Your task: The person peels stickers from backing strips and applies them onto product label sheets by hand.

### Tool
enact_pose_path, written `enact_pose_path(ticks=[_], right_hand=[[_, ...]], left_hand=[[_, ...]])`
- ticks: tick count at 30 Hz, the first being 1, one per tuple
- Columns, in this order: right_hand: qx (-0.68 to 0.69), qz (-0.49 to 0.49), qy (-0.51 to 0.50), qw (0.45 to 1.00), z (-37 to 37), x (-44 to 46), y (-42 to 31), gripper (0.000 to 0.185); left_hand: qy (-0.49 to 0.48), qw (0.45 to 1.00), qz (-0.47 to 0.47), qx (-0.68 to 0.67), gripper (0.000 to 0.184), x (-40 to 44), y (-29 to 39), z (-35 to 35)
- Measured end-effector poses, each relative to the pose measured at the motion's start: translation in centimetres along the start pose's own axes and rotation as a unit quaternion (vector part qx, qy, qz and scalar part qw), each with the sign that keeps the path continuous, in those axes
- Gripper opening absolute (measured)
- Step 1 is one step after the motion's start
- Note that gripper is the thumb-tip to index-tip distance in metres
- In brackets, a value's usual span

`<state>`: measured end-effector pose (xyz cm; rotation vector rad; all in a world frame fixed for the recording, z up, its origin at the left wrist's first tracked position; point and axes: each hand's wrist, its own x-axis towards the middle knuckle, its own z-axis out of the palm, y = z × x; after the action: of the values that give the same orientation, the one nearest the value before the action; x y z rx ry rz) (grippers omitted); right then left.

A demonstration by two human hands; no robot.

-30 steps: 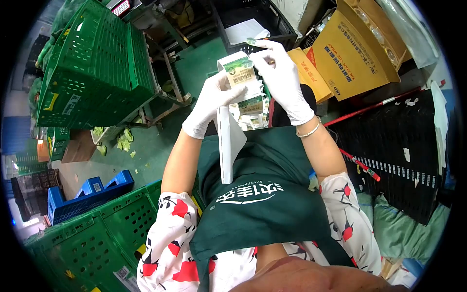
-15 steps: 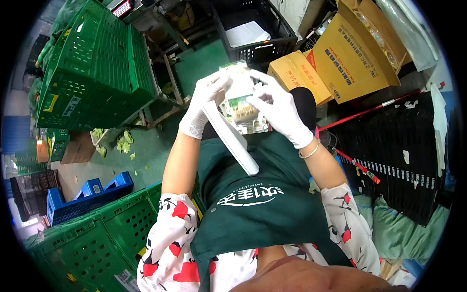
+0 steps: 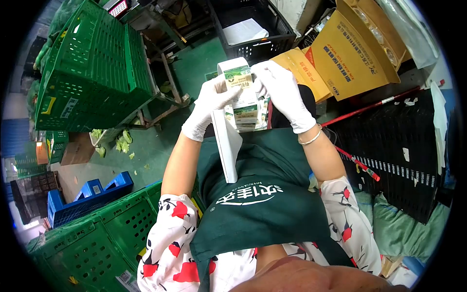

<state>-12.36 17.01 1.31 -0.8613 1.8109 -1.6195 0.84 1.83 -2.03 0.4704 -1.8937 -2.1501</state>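
My left hand [image 3: 211, 104], in a white glove, grips a strip of printed labels [image 3: 244, 100] in green, white and pale yellow, with the thumb across its face. The strip curls over at the top, where its white back shows. Below the same hand hangs a long, white, flat-sided stack of what looks like folded paper [image 3: 224, 151], slanting down over my dark green apron [image 3: 272, 170]. My right hand [image 3: 284, 92], gloved too, has its fingers bent together at the strip's right edge; the fingertips are partly hidden. More labels [image 3: 263, 114] lie behind and below the strip, over my lap.
Green crates [image 3: 92, 73] rise at the left, with another green crate [image 3: 97, 238] beside me. Ahead stands a black crate [image 3: 253, 44] holding white sheets. Cardboard boxes [image 3: 350, 53], a red pole [image 3: 369, 109] and black crates [image 3: 389, 155] are at the right. Leaves litter the floor.
The label strip now faces me, curled at the top. The white stack has swung more upright, its lower end moving left. My right hand has closed in from loosely spread fingers.
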Motion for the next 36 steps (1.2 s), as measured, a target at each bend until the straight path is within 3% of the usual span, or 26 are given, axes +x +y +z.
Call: enact_pose_path(ticks=[1, 4, 5, 8, 9, 12, 13, 14, 16, 20, 21, 22, 24, 26, 27, 30, 31, 32, 34, 36], right_hand=[[-0.022, 0.019, 0.007, 1.0, 0.5, 0.1, -0.3, 0.028], [-0.221, -0.069, 0.071, 0.97, 1.2, 0.9, 0.9, 0.034], [-0.256, -0.058, 0.097, 0.96, 1.1, 0.8, 1.0, 0.039], [-0.16, -0.025, 0.065, 0.985, -0.1, 1.4, 2.2, 0.04], [0.03, 0.053, -0.011, 0.998, -0.3, 1.7, 2.4, 0.038], [0.24, 0.069, -0.088, 0.964, -0.4, 1.1, 2.2, 0.034], [0.221, 0.068, -0.092, 0.969, -0.3, 0.9, 1.9, 0.031], [0.212, 0.059, -0.078, 0.972, -0.3, 0.8, 1.5, 0.031], [0.193, 0.041, -0.053, 0.979, -0.3, 0.7, 1.1, 0.029], [0.069, 0.001, -0.065, 0.995, -1.2, 0.1, 0.8, 0.028], [0.038, 0.007, -0.078, 0.996, -1.3, 0.0, 0.9, 0.029], [0.016, 0.005, -0.093, 0.996, -1.4, 0.0, 0.9, 0.029], [-0.027, 0.003, -0.127, 0.992, -1.5, -0.1, 0.7, 0.028], [-0.064, 0.011, -0.177, 0.982, -1.3, -0.1, 0.9, 0.028], [-0.101, 0.018, -0.207, 0.973, -1.3, 0.0, 1.2, 0.028], [-0.161, 0.006, -0.263, 0.951, -0.8, -0.6, 0.1, 0.026], [-0.144, 0.001, -0.268, 0.953, -0.5, -0.9, -0.2, 0.026], [-0.127, -0.003, -0.273, 0.954, -0.3, -1.0, -0.6, 0.026], [-0.146, 0.013, -0.266, 0.953, -0.9, -0.7, -0.9, 0.026], [-0.149, 0.046, -0.247, 0.956, -1.5, -0.4, -0.1, 0.027]], left_hand=[[-0.004, 1.0, 0.003, 0.004, 0.035, -0.1, 0.2, 0.2], [-0.017, 1.0, 0.01, 0.019, 0.036, -0.2, 0.2, 0.4], [-0.017, 0.999, 0.013, 0.028, 0.036, -0.1, -0.2, 0.1], [-0.017, 0.997, 0.016, 0.069, 0.035, -0.4, -0.1, -0.3], [-0.019, 0.996, 0.014, 0.083, 0.034, -0.6, 0.0, -0.2], [-0.033, 0.974, 0.047, 0.218, 0.032, -1.2, -0.2, 0.4], [-0.049, 0.961, 0.035, 0.271, 0.031, -1.7, 0.8, 1.0], [-0.048, 0.943, 0.145, 0.297, 0.03, -1.2, -1.9, 0.4], [-0.099, 0.946, 0.056, 0.304, 0.03, -1.9, 0.9, 0.8], [-0.049, 0.99, -0.038, 0.13, 0.029, -1.8, -0.1, -1.8], [-0.016, 0.997, -0.024, 0.069, 0.028, -1.7, -0.1, -2.1], [0.032, 0.993, 0.012, 0.112, 0.028, -1.6, 0.4, -2.6], [0.143, 0.983, 0.085, 0.072, 0.031, -1.2, 0.8, -3.1], [0.189, 0.971, 0.131, 0.073, 0.033, -1.1, 2.1, -3.1], [0.161, 0.963, 0.159, 0.144, 0.035, -0.9, 3.0, -3.3], [-0.001, 0.965, 0.128, 0.227, 0.039, -0.7, 4.5, -2.9], [-0.065, 0.966, 0.061, 0.243, 0.042, -0.6, 4.7, -2.8], [-0.121, 0.979, -0.02, 0.163, 0.039, -0.6, 4.6, -2.7], [-0.191, 0.967, -0.035, 0.167, 0.033, -0.1, 3.6, -3.2], [-0.142, 0.972, -0.121, 0.141, 0.019, -0.6, 4.1, -3.5]])
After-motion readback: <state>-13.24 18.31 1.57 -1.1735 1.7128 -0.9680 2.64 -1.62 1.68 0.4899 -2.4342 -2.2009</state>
